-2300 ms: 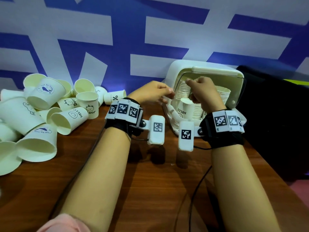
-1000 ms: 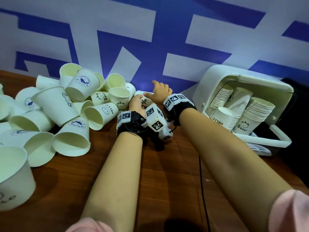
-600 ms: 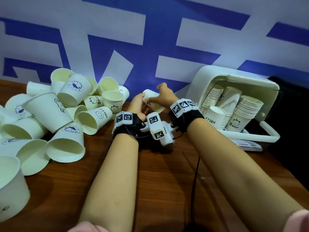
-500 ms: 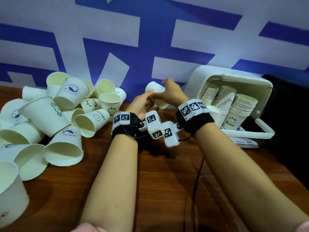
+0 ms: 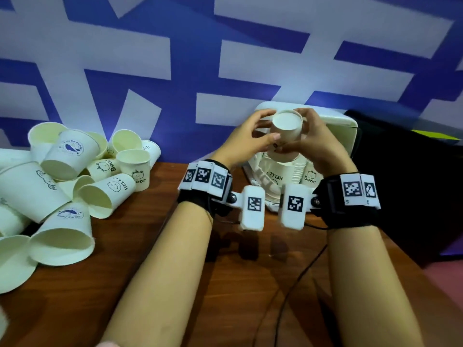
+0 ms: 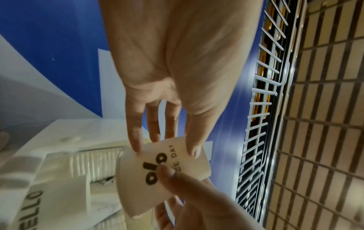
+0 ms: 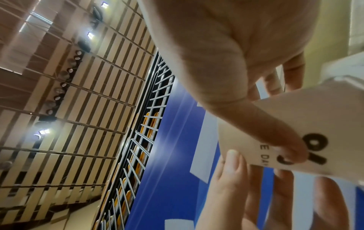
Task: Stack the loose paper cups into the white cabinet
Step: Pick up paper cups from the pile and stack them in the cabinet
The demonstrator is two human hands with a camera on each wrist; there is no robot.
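A white paper cup (image 5: 286,131) with black print is held upside down, bottom towards me, in front of the white cabinet (image 5: 335,123). My left hand (image 5: 268,126) pinches its left side and my right hand (image 5: 305,133) grips its right side. Below the hands, stacks of cups marked HELLO (image 5: 274,177) and Bear (image 5: 310,178) stand in the cabinet. In the left wrist view my left fingertips (image 6: 135,147) touch the cup (image 6: 177,160). In the right wrist view my right thumb (image 7: 285,140) presses on the cup (image 7: 325,118). The hands hide most of the cabinet's opening.
A pile of loose paper cups (image 5: 75,176) lies tumbled on the wooden table (image 5: 225,284) at the left. A black block (image 5: 406,186) stands right of the cabinet. A dark cable (image 5: 288,284) runs across the table between my forearms. A blue and white wall is behind.
Both hands took a cup from the right edge of the pile and carried it right and up. It now sits in front of the cabinet with its bottom turned towards me.
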